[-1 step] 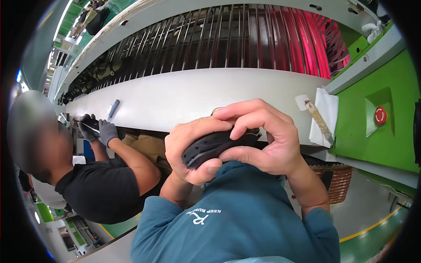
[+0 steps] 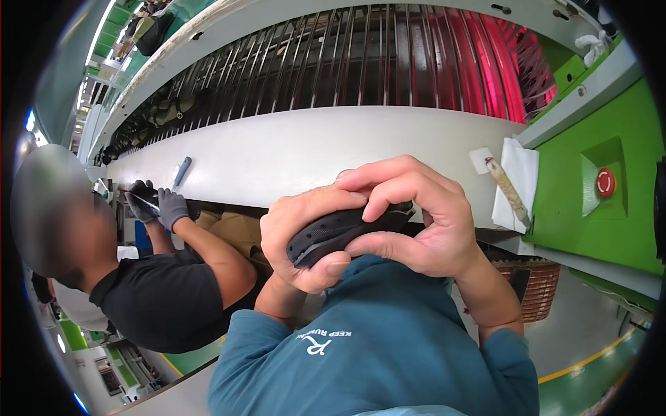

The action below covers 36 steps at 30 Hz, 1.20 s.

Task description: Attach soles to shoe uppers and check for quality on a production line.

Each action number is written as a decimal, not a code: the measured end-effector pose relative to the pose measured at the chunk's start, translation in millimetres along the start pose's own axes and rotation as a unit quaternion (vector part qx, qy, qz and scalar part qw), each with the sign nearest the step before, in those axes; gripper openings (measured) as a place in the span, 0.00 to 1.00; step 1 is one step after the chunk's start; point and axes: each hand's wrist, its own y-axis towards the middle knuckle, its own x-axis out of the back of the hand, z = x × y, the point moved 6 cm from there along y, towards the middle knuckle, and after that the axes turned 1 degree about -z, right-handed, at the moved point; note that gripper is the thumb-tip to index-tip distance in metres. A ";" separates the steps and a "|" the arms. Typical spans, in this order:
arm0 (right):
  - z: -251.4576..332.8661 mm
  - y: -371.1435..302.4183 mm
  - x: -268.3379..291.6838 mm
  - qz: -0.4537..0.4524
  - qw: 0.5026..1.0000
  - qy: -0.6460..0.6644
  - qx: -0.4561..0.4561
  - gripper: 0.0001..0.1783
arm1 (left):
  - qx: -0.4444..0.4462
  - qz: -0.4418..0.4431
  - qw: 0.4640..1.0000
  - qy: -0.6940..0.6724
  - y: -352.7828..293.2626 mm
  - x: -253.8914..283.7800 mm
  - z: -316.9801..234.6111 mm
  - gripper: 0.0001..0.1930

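Observation:
Both of my hands grip a black shoe (image 2: 329, 234) in front of my chest, beside the near edge of the white ledge. Small dark dots run along its side, and a smooth dark rim shows below them. My left hand (image 2: 295, 232) wraps round one end, thumb along the lower edge. Over the other end curls my right hand (image 2: 423, 215), its fingers bent across the top and its thumb pressed on the side nearest me. The fingers cover much of the shoe.
Beyond the white ledge (image 2: 243, 156) runs a rack of metal rollers (image 2: 305, 62), lit red at right. A blue-handled tool (image 2: 182, 171), a white cloth (image 2: 512, 184) and a wrapped stick (image 2: 508, 191) lie on the ledge. A gloved co-worker (image 2: 173, 298) is close at left. A green panel with red button (image 2: 605, 182) stands right; a wicker basket (image 2: 540, 291) is below.

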 end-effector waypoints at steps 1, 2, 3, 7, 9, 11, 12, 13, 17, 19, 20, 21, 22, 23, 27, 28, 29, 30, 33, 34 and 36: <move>0.4 1.4 -0.3 -0.004 1.000 0.006 -0.001 0.20 | -0.006 -0.011 1.000 -0.001 -1.0 0.5 -0.3 0.31; -0.5 3.1 -1.7 0.007 1.000 0.011 -0.010 0.19 | -0.002 -0.008 1.000 0.003 -1.1 2.1 -0.2 0.31; -1.5 3.7 -2.1 0.020 1.000 0.013 -0.020 0.19 | -0.013 -0.006 1.000 0.013 -1.4 2.1 -0.7 0.31; -2.5 4.7 -5.3 0.039 0.998 0.024 -0.033 0.19 | -0.056 -0.029 0.998 -0.005 -3.0 3.4 -1.4 0.32; -5.3 3.3 -9.2 0.024 0.998 0.027 -0.057 0.19 | -0.037 -0.047 0.998 -0.017 -3.5 7.9 8.8 0.32; -13.5 -2.0 -11.7 -0.006 0.998 -0.036 -0.056 0.20 | 0.024 -0.070 0.995 -0.063 -4.7 14.3 20.0 0.31; -17.9 -5.3 -6.6 -0.034 0.993 -0.096 -0.053 0.21 | 0.071 -0.114 0.986 -0.096 -8.6 16.1 23.4 0.31; -23.6 -12.4 -0.6 -0.022 0.981 -0.185 -0.057 0.23 | 0.079 -0.142 0.982 -0.092 -10.2 23.6 31.5 0.30; -62.1 -56.8 21.9 0.023 0.956 -0.251 -0.152 0.24 | 0.087 -0.285 0.938 -0.177 -39.6 56.3 84.8 0.30; -79.3 -76.6 34.3 0.024 0.942 -0.078 -0.326 0.25 | 0.111 -0.336 0.913 -0.203 -62.1 53.8 100.7 0.31; -75.7 -79.0 40.1 0.026 0.942 -0.090 -0.323 0.25 | 0.138 -0.384 0.886 -0.220 -78.9 53.3 110.8 0.31; -77.7 -85.8 45.3 0.001 0.921 0.012 -0.388 0.27 | 0.181 -0.405 0.870 -0.214 -96.7 48.2 121.3 0.31; -81.3 -92.5 46.7 -0.026 0.888 0.115 -0.444 0.28 | 0.221 -0.424 0.853 -0.207 -114.7 42.3 132.5 0.32; -82.3 -92.5 48.3 -0.084 0.896 0.153 -0.409 0.30 | 0.245 -0.452 0.834 -0.201 -131.0 31.9 141.6 0.32; -83.0 -82.4 65.4 -0.225 0.880 0.126 -0.398 0.27 | 0.184 -0.297 0.932 -0.096 -160.2 -10.4 120.9 0.34; -76.8 -69.3 66.1 -0.289 0.886 0.115 -0.345 0.27 | 0.153 -0.229 0.958 -0.081 -153.4 -19.0 104.9 0.36; -73.8 -62.5 69.1 -0.309 0.892 0.113 -0.311 0.28 | 0.135 -0.164 0.966 -0.148 -141.4 -26.3 102.8 0.40; -70.8 -53.9 71.7 -0.328 0.897 0.113 -0.274 0.28 | 0.157 -0.117 0.951 -0.238 -131.6 -32.6 107.2 0.39; -49.0 -18.6 57.3 -0.260 0.938 0.010 -0.228 0.34 | 0.189 -0.170 0.937 -0.239 -88.9 -45.4 127.4 0.34; -40.1 -9.7 48.7 -0.209 0.955 -0.063 -0.200 0.36 | 0.212 -0.191 0.929 -0.234 -68.8 -50.1 135.2 0.36; -21.9 4.0 26.6 -0.135 0.966 -0.108 -0.193 0.37 | 0.247 -0.179 0.925 -0.226 -41.3 -63.4 166.1 0.43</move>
